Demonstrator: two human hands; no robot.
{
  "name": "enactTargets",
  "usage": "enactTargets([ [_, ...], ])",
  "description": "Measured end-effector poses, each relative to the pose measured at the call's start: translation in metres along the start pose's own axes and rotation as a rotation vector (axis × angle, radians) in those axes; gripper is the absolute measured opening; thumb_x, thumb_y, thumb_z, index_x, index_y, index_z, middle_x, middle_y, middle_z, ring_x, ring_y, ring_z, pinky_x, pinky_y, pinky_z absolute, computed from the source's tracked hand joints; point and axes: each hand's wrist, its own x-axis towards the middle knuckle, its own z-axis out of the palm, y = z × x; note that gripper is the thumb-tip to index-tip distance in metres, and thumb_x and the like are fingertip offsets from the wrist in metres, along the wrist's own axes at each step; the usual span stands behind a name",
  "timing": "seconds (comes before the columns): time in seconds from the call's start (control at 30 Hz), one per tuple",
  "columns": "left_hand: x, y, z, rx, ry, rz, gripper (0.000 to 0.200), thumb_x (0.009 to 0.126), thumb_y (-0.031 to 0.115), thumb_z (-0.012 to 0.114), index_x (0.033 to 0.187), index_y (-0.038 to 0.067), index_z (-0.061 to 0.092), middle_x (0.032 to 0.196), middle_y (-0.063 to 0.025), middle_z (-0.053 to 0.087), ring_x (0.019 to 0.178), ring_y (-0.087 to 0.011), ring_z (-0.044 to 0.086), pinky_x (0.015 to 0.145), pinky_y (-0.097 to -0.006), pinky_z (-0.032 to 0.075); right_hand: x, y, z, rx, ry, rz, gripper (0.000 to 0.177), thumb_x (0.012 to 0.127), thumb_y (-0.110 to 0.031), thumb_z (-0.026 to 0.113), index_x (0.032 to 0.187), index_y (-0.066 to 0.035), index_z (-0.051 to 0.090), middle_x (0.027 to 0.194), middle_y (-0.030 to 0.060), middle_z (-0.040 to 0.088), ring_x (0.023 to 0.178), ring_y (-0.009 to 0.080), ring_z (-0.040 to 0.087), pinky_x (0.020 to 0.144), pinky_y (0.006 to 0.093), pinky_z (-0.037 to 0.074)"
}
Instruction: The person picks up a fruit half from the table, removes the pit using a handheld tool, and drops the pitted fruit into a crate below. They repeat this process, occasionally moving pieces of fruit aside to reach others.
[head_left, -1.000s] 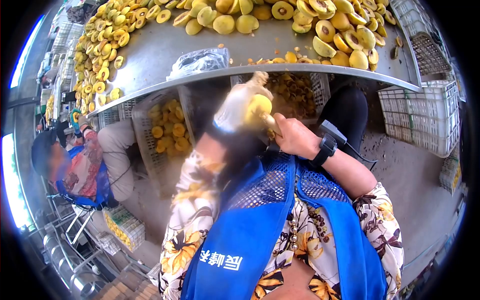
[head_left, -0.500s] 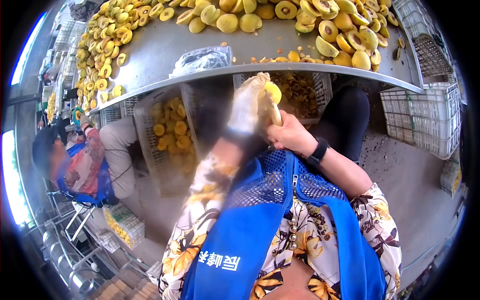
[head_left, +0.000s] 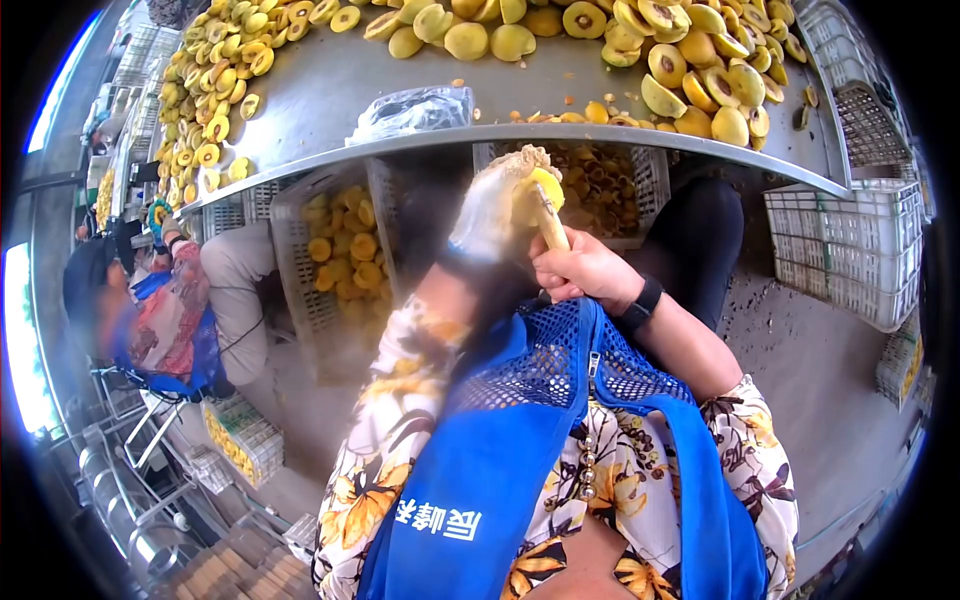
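In a soiled white glove, my left hand (head_left: 492, 212) is closed around a yellow peach half (head_left: 547, 188) in front of the table edge. My right hand (head_left: 590, 270), bare and with a dark band at the wrist, grips a small wooden-handled pitting tool (head_left: 552, 226). The tool's narrow metal end touches the fruit; its exact tip is hard to see. Directly below the two hands is the blue mesh vest (head_left: 520, 370) on my body.
Many halved fruits (head_left: 466, 42) lie on the metal table (head_left: 570, 85), beside a clear plastic bag (head_left: 412, 115). Crates of fruit (head_left: 345, 245) stand beneath it. Stacked white crates (head_left: 845, 250) are at right. Another person (head_left: 170, 310) sits at left.
The fruit in my left hand has turned slightly, showing more of its yellow face. The tool in my right hand has shifted a little against it. The whole view has moved slightly.
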Motion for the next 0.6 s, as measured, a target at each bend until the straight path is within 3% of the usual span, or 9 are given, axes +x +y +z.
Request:
enactTargets([
  [0.03, -0.002, -0.002, 0.003, -0.060, 0.047, -0.028, 0.023, 0.090, 0.021, 0.051, 0.094, 0.000, 0.061, 0.089, -0.0099, 0.064, 0.077, -0.0175, 0.063, 0.066, -0.0291, 0.051, 0.000, 0.000, 0.001, 0.017, 0.003, 0.011, 0.017, 0.081, 0.002, 0.049, 0.096, -0.005, 0.044, 0.064, 0.0006, 0.041, 0.045, 0.0038, 0.032, 0.037, 0.0176, 0.027],
  [0.1, -0.005, -0.003, 0.015, 0.398, 0.159, 0.141, 0.022, 0.091, 0.019, 0.049, 0.093, 0.001, 0.062, 0.088, -0.0088, 0.064, 0.076, -0.0166, 0.063, 0.066, -0.0289, 0.051, 0.001, 0.002, 0.001, -0.003, 0.024, 0.017, 0.017, 0.081, 0.002, 0.050, 0.096, -0.005, 0.044, 0.064, 0.0004, 0.040, 0.045, 0.0036, 0.032, 0.037, 0.0176, 0.027],
  [0.17, -0.009, -0.001, 0.026, 0.567, 0.253, 0.182, 0.021, 0.090, 0.017, 0.048, 0.092, 0.001, 0.062, 0.088, -0.0085, 0.065, 0.075, -0.0162, 0.063, 0.065, -0.0286, 0.051, 0.004, 0.007, -0.003, -0.077, 0.057, 0.006, 0.017, 0.081, 0.002, 0.050, 0.096, -0.005, 0.044, 0.064, 0.0004, 0.041, 0.046, 0.0034, 0.033, 0.037, 0.0175, 0.027],
  [0.23, -0.012, 0.003, 0.034, 0.452, 0.328, 0.108, 0.019, 0.089, 0.016, 0.048, 0.091, 0.002, 0.062, 0.087, -0.0088, 0.065, 0.074, -0.0164, 0.063, 0.065, -0.0279, 0.051, 0.003, 0.006, -0.002, -0.030, 0.049, 0.026, 0.017, 0.081, 0.002, 0.050, 0.096, -0.005, 0.044, 0.064, 0.0006, 0.041, 0.046, 0.0033, 0.033, 0.037, 0.0174, 0.027],
  [0.3, -0.008, -0.007, 0.019, 0.325, 0.229, 0.114, 0.019, 0.089, 0.016, 0.049, 0.090, 0.002, 0.062, 0.087, -0.0090, 0.065, 0.074, -0.0162, 0.063, 0.065, -0.0268, 0.050, 0.004, 0.006, -0.002, 0.016, 0.036, 0.038, 0.017, 0.082, 0.001, 0.050, 0.096, -0.005, 0.044, 0.064, 0.0005, 0.041, 0.046, 0.0032, 0.033, 0.037, 0.0173, 0.028],
  [0.43, -0.009, -0.013, 0.007, -0.245, 0.127, -0.150, 0.018, 0.088, 0.015, 0.052, 0.090, 0.002, 0.063, 0.089, -0.0089, 0.065, 0.075, -0.0160, 0.062, 0.065, -0.0261, 0.050, 0.012, 0.021, -0.009, 0.034, 0.041, 0.023, 0.017, 0.081, 0.002, 0.050, 0.096, -0.005, 0.044, 0.064, 0.0001, 0.041, 0.045, 0.0034, 0.033, 0.038, 0.0174, 0.028],
  [0.5, -0.009, -0.010, 0.018, 0.226, 0.255, -0.060, 0.017, 0.088, 0.015, 0.052, 0.092, 0.002, 0.063, 0.090, -0.0082, 0.065, 0.077, -0.0161, 0.062, 0.066, -0.0265, 0.050, 0.013, 0.024, -0.010, -0.026, 0.059, 0.002, 0.018, 0.081, 0.002, 0.050, 0.096, -0.005, 0.044, 0.063, 0.0003, 0.041, 0.045, 0.0036, 0.033, 0.038, 0.0175, 0.029],
  [0.57, -0.011, -0.003, 0.026, 0.420, 0.329, -0.069, 0.018, 0.086, 0.014, 0.053, 0.096, 0.003, 0.062, 0.092, -0.0079, 0.065, 0.079, -0.0169, 0.062, 0.069, -0.0269, 0.050, 0.014, 0.024, -0.010, -0.116, 0.073, -0.019, 0.018, 0.081, 0.003, 0.050, 0.096, -0.005, 0.044, 0.063, 0.0007, 0.041, 0.045, 0.0039, 0.034, 0.038, 0.0178, 0.029],
  [0.6, -0.011, 0.002, 0.029, 0.377, 0.339, -0.121, 0.019, 0.085, 0.014, 0.054, 0.098, 0.003, 0.061, 0.093, -0.0081, 0.065, 0.080, -0.0177, 0.062, 0.070, -0.0271, 0.050, 0.014, 0.023, -0.010, -0.062, 0.053, -0.010, 0.018, 0.081, 0.002, 0.050, 0.096, -0.005, 0.044, 0.063, 0.0008, 0.042, 0.045, 0.0040, 0.035, 0.038, 0.0179, 0.029],
])
